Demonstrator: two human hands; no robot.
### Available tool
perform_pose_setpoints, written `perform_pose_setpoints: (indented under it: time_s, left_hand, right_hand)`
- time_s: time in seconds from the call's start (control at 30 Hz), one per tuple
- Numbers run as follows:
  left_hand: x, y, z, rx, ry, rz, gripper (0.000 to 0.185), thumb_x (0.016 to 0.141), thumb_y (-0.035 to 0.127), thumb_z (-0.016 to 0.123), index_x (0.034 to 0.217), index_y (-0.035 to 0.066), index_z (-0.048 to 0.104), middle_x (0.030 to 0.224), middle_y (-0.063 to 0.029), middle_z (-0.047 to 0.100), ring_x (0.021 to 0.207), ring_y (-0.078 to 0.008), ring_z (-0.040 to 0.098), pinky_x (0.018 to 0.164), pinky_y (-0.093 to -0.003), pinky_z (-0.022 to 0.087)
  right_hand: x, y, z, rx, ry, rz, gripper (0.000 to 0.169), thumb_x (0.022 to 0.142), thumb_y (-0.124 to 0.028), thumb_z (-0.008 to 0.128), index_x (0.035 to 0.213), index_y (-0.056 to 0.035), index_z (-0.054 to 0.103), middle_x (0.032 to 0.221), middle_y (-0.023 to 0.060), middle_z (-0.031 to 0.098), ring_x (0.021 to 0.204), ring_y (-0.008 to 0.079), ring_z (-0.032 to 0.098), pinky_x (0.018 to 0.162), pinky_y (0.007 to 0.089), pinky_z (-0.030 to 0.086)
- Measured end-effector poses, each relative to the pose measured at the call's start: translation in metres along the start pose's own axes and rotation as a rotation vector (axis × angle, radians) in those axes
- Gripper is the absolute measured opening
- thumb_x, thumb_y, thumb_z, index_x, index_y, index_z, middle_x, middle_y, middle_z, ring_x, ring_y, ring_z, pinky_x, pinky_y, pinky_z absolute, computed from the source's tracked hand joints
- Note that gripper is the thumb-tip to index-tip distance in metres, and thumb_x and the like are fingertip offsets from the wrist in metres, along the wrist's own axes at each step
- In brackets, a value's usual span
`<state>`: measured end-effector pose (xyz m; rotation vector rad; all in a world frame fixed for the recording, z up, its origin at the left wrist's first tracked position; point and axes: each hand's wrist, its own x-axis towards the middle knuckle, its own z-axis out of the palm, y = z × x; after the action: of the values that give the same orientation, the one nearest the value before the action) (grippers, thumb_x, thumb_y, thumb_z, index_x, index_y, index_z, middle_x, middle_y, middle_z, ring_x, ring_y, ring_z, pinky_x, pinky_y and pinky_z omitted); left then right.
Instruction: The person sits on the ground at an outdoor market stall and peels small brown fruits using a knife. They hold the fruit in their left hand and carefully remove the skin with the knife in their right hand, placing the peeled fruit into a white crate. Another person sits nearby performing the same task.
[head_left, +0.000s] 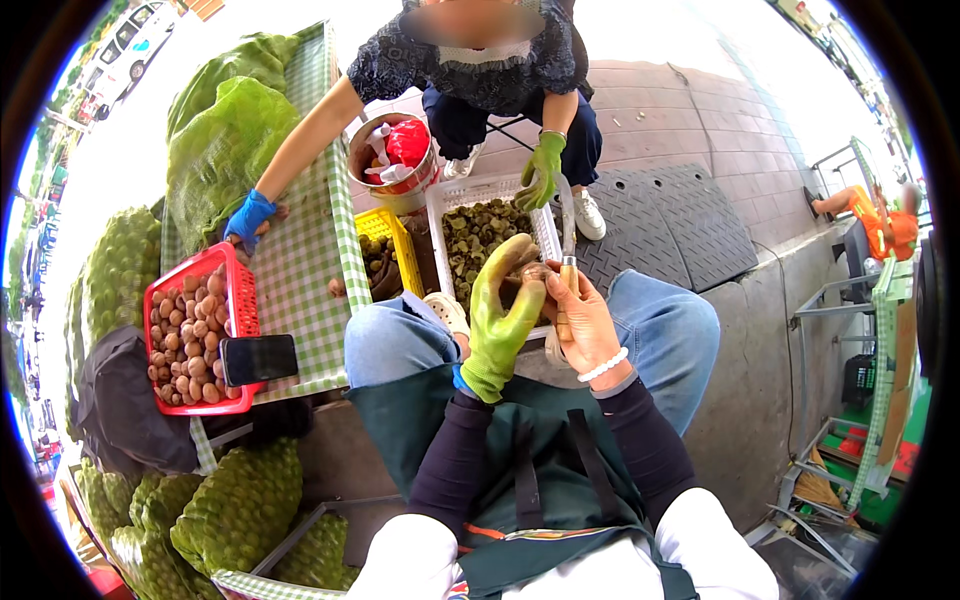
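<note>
My left hand (501, 319), in a yellow-green coated glove, holds a brown walnut (535, 272) between thumb and fingers. Bare and with a white bead bracelet at the wrist, my right hand (586, 321) grips the wooden handle (568, 285) of a knife, whose curved metal blade (567, 214) points away from me. Its fingertips are close to the walnut; whether they touch it is hidden. Below and beyond both hands stands a white plastic crate (442, 196) holding green husk pieces (480, 232).
A red basket (244, 300) of walnuts and a phone (259, 360) lie left on a checkered table (300, 330). Opposite, a co-worker (480, 75) reaches a blue-gloved hand beside the basket. A yellow crate (405, 251), a bucket (420, 184) and net sacks (240, 510) stand nearby.
</note>
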<state>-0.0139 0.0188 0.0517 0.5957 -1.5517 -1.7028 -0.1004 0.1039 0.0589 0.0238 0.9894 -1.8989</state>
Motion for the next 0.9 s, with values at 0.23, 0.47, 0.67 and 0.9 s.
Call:
perform_pose_setpoints:
  time_s: [0.23, 0.47, 0.67, 0.9]
  left_hand:
    - [-0.002, 0.014, 0.001, -0.384, 0.079, -0.228, 0.024, 0.099, 0.010, 0.045, 0.114, -0.002, 0.059, 0.104, -0.0127, 0.066, 0.084, -0.0133, 0.064, 0.076, -0.0252, 0.052]
    - [-0.012, -0.013, -0.006, -0.594, 0.182, -0.400, 0.024, 0.100, 0.021, 0.051, 0.109, 0.001, 0.059, 0.106, -0.0086, 0.066, 0.091, -0.0138, 0.065, 0.079, -0.0270, 0.054]
    - [-0.003, -0.002, -0.008, -0.457, 0.157, -0.308, 0.031, 0.102, 0.025, 0.046, 0.116, -0.001, 0.058, 0.105, -0.0072, 0.065, 0.093, -0.0131, 0.064, 0.083, -0.0263, 0.052]
    - [0.000, 0.001, -0.014, -0.485, 0.077, -0.413, 0.045, 0.102, 0.039, 0.040, 0.121, 0.002, 0.058, 0.086, -0.0002, 0.062, 0.069, -0.0040, 0.054, 0.055, -0.0174, 0.042]
  right_hand:
    - [-0.010, -0.002, -0.001, -0.200, -0.007, 0.021, 0.034, 0.091, -0.018, 0.068, 0.119, -0.0019, 0.057, 0.104, 0.0032, 0.064, 0.090, 0.0104, 0.064, 0.079, 0.0267, 0.055]
    - [-0.014, 0.016, -0.001, -0.826, 0.047, -0.465, 0.042, 0.076, -0.007, 0.080, 0.112, -0.0014, 0.060, 0.101, 0.0025, 0.064, 0.090, 0.0092, 0.058, 0.081, 0.0255, 0.049]
    - [-0.015, 0.008, 0.002, -1.098, 0.012, -0.624, 0.041, 0.075, 0.003, 0.076, 0.112, 0.0005, 0.058, 0.104, 0.0036, 0.059, 0.096, 0.0116, 0.058, 0.088, 0.0258, 0.046]
    - [-0.021, 0.010, 0.011, -1.163, 0.024, -0.665, 0.038, 0.073, -0.006, 0.078, 0.107, -0.0023, 0.062, 0.100, 0.0092, 0.062, 0.088, 0.0243, 0.062, 0.080, 0.0314, 0.050]
